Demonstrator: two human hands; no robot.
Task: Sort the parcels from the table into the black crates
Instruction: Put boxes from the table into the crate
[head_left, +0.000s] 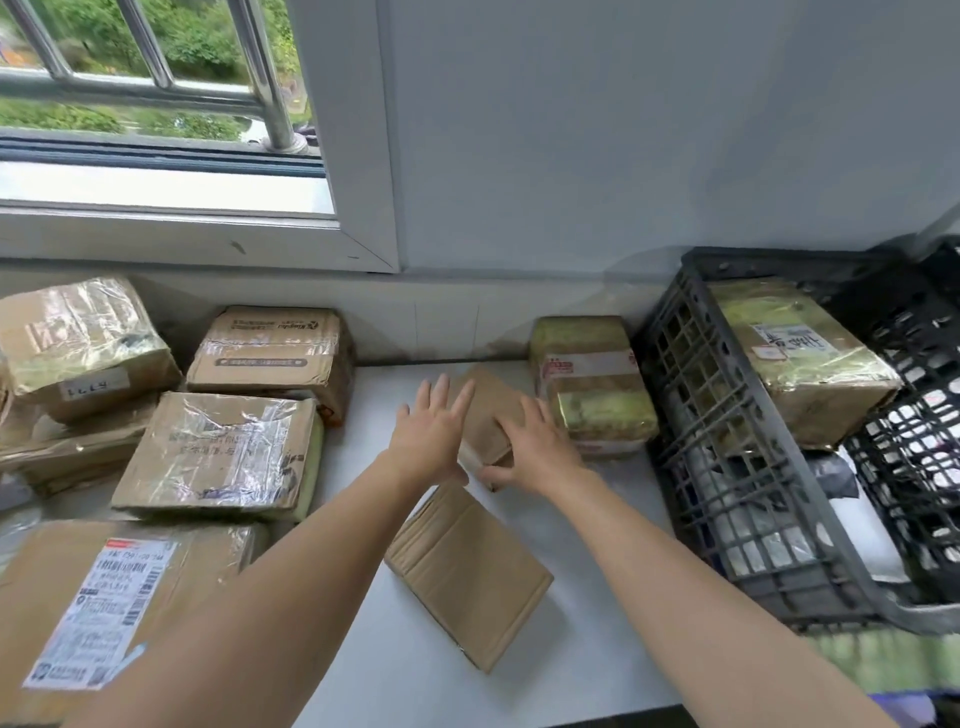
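A small brown cardboard parcel (488, 410) lies on the white table (582, 525) near the back wall. My right hand (535, 447) rests on its right side, fingers spread over the top and thumb at its near corner. With its fingers straight, my left hand (434, 431) hovers at the parcel's left edge. Closer to me lies another plain brown parcel (467, 571). A tape-wrapped parcel (592, 384) stands just right of my right hand. The black crate (727, 457) at the right holds a taped parcel (800, 364) on top of other packages.
Several taped cardboard parcels crowd the left of the table, among them one with a white label (104, 613) in front, one (218, 457) in the middle and one (275, 353) at the back. A second black crate (924, 415) stands at the far right. A window is at the upper left.
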